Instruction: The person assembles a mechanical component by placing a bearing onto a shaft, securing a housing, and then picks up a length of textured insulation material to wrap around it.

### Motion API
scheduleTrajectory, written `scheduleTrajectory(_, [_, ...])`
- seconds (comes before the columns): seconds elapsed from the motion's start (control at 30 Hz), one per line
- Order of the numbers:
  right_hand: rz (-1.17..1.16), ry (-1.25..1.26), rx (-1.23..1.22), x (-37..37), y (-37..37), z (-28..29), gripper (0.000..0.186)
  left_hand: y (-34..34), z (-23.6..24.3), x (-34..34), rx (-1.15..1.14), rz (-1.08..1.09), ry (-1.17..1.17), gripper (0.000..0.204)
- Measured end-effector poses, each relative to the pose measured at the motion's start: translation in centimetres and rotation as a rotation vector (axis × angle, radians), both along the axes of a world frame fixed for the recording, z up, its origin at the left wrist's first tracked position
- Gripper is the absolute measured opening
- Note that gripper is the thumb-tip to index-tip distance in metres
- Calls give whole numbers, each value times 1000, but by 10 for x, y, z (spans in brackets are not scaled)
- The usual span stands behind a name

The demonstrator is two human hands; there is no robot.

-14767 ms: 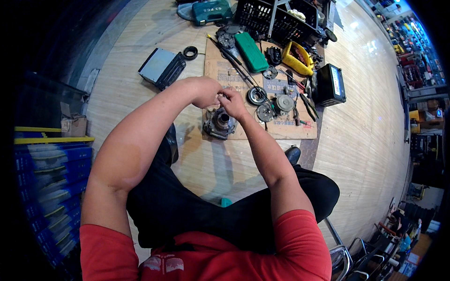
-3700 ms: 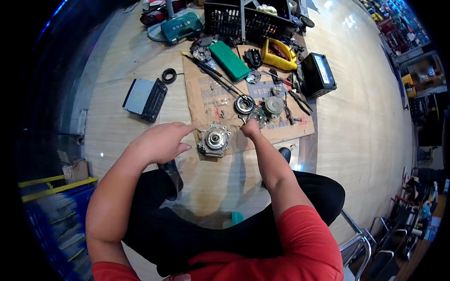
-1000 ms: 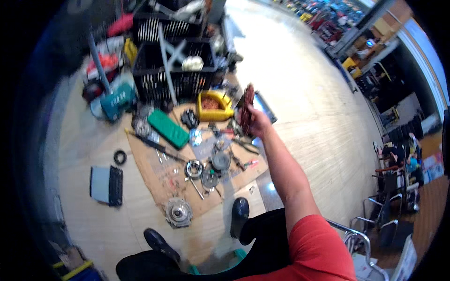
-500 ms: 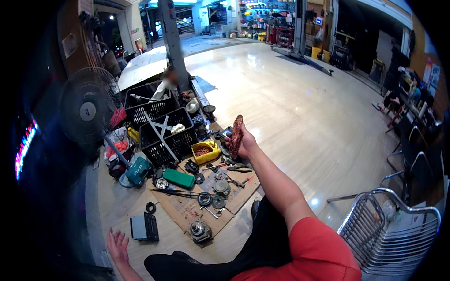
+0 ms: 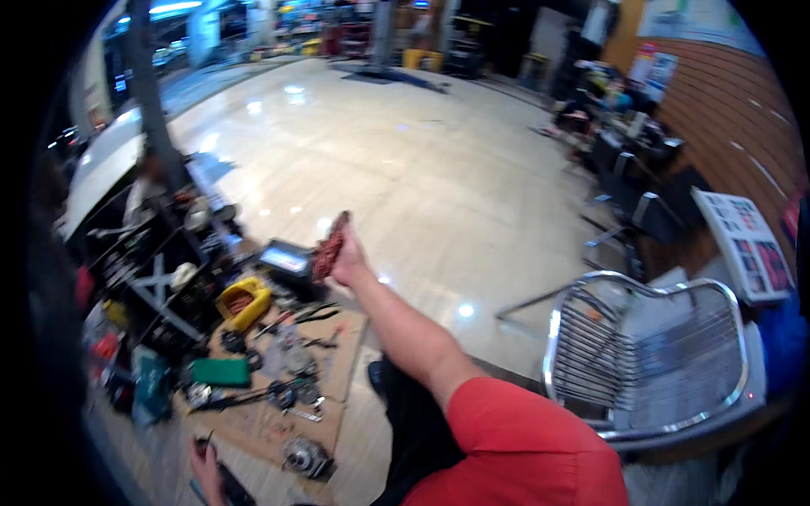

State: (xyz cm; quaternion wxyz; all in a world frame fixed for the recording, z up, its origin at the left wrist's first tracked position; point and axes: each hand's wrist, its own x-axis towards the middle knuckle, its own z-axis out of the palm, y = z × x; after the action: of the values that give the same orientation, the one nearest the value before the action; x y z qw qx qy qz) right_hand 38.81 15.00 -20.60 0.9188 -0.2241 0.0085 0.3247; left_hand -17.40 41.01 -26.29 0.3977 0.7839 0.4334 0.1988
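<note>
My right hand (image 5: 348, 260) reaches forward, closed around a bundle of reddish copper wire (image 5: 329, 249) held up over the far edge of the cardboard. Just left of the bundle stands a dark box with a pale top (image 5: 287, 259). At the lower left, my left hand (image 5: 205, 474) is low beside a dark box-shaped unit (image 5: 234, 487). A small black ring (image 5: 203, 442) shows at its fingertips. Blur hides whether the fingers grip it. On the cardboard (image 5: 342, 413) lie a metal motor-like part (image 5: 307, 456), a green case (image 5: 220, 372) and pliers (image 5: 317, 315).
A yellow container (image 5: 245, 304) holds more copper-coloured wire. Black crates (image 5: 126, 253) with metal bars stand at the left. A person (image 5: 152, 181) is behind them, near a pillar (image 5: 156, 101). A metal chair (image 5: 645, 354) stands at my right.
My view has swung right, so the scene sits further left. My right hand still holds the wire bundle. The left hand has come to the black ring and the box-shaped unit.
</note>
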Motion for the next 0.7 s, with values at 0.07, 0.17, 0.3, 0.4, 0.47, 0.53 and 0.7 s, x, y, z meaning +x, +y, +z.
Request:
scheduleTrajectory(0.07, [-18, 8, 38, -19, 21, 26, 55, 65, -41, -49, -122, -90, -104, 60])
scheduleTrajectory(0.17, [-148, -14, -25, -4, -33, 7, 49, -29, 47, 13, 43, -274, 373, 54])
scheduleTrajectory(0.3, [-188, 21, -31, 8, -42, 2, 40, -16, 28, 10, 1, -354, 432, 61])
scheduleTrajectory(0.4, [-207, -3, -14, 8, -36, 9, 34, 5, 10, 10, -2, -327, 386, 58])
scheduleTrajectory(0.47, [-185, 18, -12, 18, -38, 4, 33, 45, -51, 3, 66, -276, 366, 62])
scheduleTrajectory(0.53, [-232, 5, 5, 18, -50, -2, 35, 37, -59, 9, 50, -272, 347, 63])
scheduleTrajectory(0.7, [-266, 13, -63, 12, -47, 15, 44, -15, -5, 32, 20, -238, 371, 62])
